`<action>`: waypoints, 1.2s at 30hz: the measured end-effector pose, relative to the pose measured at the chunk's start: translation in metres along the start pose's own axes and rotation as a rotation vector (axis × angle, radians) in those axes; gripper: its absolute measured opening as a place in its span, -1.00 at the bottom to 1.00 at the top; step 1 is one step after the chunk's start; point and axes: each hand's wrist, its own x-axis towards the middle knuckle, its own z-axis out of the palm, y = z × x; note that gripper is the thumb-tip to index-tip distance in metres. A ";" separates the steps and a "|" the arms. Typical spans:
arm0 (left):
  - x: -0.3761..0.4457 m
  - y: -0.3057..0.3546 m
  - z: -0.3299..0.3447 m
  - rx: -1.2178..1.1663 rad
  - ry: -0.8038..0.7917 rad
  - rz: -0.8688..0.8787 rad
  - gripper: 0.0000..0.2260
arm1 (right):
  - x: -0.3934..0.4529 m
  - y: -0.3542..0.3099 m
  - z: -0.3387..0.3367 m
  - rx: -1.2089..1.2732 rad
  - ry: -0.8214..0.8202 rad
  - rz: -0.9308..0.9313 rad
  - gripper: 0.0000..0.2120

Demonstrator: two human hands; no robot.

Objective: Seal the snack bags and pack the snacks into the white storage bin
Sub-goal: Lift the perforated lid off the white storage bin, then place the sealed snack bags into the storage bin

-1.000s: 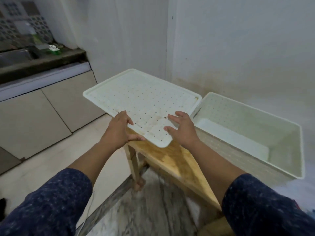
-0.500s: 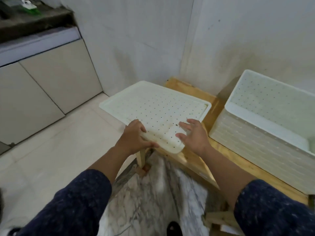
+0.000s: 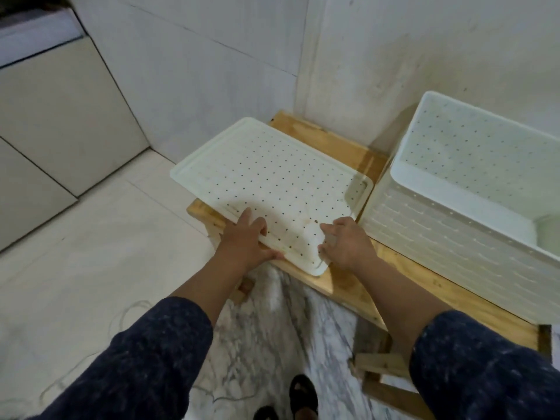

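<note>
— Since a second ago, when the perforated lid [image 3: 272,183] was held up clear of the wooden table [image 3: 342,147], has it come down?

— It has. From the head view it now lies flat on the table's left end, its far-left corner hanging past the edge, just beside the white storage bin [image 3: 424,231]. That leaves the bin open-topped and ready to fill, I'd judge, though no snack bags show anywhere in view.

— And the hands?

— The left hand [image 3: 245,241] grips the lid's near edge, fingers on top and thumb curled along the rim. The right hand [image 3: 345,241] rests at the near corner with fingers bent onto the surface; whether it truly pinches the edge I cannot tell.

— What are the things like?

— The lid is thin, stiff plastic, rectangular with rounded corners, a raised lip and rows of small holes. The bin is deep, its inner walls dotted with holes, its outer wall ribbed like weave. The table is pale varnished wood.
</note>
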 end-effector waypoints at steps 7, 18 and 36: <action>0.000 0.008 -0.017 0.242 0.024 0.014 -0.45 | -0.010 -0.006 -0.011 -0.057 0.002 0.053 -0.53; -0.058 0.103 -0.120 0.413 0.156 0.119 -0.40 | -0.091 -0.021 -0.120 0.114 0.238 -0.099 -0.53; -0.175 0.441 -0.058 0.465 0.212 0.489 -0.29 | -0.340 0.254 -0.249 -0.052 0.507 0.282 -0.47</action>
